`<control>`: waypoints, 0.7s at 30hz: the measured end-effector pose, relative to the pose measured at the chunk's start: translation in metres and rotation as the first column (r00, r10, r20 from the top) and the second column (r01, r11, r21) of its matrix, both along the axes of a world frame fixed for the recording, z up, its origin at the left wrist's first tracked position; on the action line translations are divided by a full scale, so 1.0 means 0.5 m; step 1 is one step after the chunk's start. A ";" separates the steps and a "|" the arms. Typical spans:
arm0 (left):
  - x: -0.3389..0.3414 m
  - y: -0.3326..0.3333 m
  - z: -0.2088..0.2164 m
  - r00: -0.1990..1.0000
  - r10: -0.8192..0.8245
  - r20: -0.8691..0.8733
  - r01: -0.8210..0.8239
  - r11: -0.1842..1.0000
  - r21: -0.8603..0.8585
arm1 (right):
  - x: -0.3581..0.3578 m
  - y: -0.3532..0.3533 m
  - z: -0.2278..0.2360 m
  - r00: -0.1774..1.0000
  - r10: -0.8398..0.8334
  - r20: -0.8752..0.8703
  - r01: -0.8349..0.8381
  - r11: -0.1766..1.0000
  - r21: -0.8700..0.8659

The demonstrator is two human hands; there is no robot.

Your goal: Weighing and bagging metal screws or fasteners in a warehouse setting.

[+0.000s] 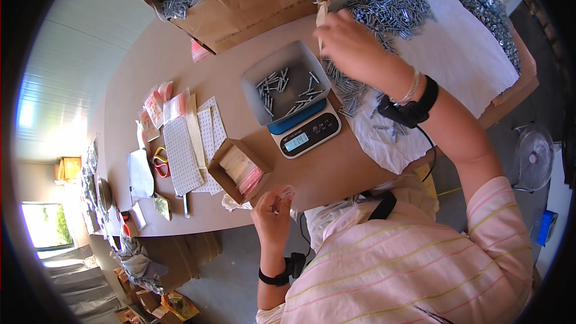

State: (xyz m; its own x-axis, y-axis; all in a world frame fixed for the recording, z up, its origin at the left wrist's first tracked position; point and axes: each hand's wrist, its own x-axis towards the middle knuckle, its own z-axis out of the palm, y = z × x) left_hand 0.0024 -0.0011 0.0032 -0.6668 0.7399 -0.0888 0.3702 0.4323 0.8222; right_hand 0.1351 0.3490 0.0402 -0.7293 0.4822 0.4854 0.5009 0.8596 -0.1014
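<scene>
Gripping a clear bag, the left hand should pinch lightly; the right hand, blurred beside anchor bolts, reads unclear.

A pink striped shirt, pale bracelet and cabled black wristbands are worn.

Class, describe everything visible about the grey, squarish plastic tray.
The grey, squarish, open-topped tray looks like plastic, with raised walls and rounded corners. It sits upright on the blue platform of a white-and-black digital scale, holding scattered silvery metal fasteners. Neither left hand nor right hand touches it.
</scene>
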 end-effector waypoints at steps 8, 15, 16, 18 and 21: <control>0.027 0.026 0.041 0.965 -0.194 -0.177 0.178 0.979 -0.101 | -0.164 -0.043 -0.053 0.899 0.384 0.213 -0.331 0.911 -0.246; 0.031 0.020 0.031 0.848 -0.220 -0.482 0.260 0.966 0.017 | -0.182 -0.031 -0.058 0.795 0.396 0.459 -0.301 0.915 -0.268; 0.034 0.020 0.025 0.919 -0.234 -0.319 0.258 0.965 0.036 | -0.182 -0.027 -0.062 0.794 0.396 0.461 -0.301 0.915 -0.267; 0.039 0.023 0.017 0.959 -0.244 -0.144 0.254 0.966 0.056 | -0.179 -0.018 -0.071 0.801 0.448 0.398 -0.397 0.894 -0.208; 0.041 0.026 0.014 0.945 -0.281 -0.167 0.296 0.952 0.072 | -0.186 -0.024 -0.037 0.834 0.376 0.404 -0.265 0.915 -0.305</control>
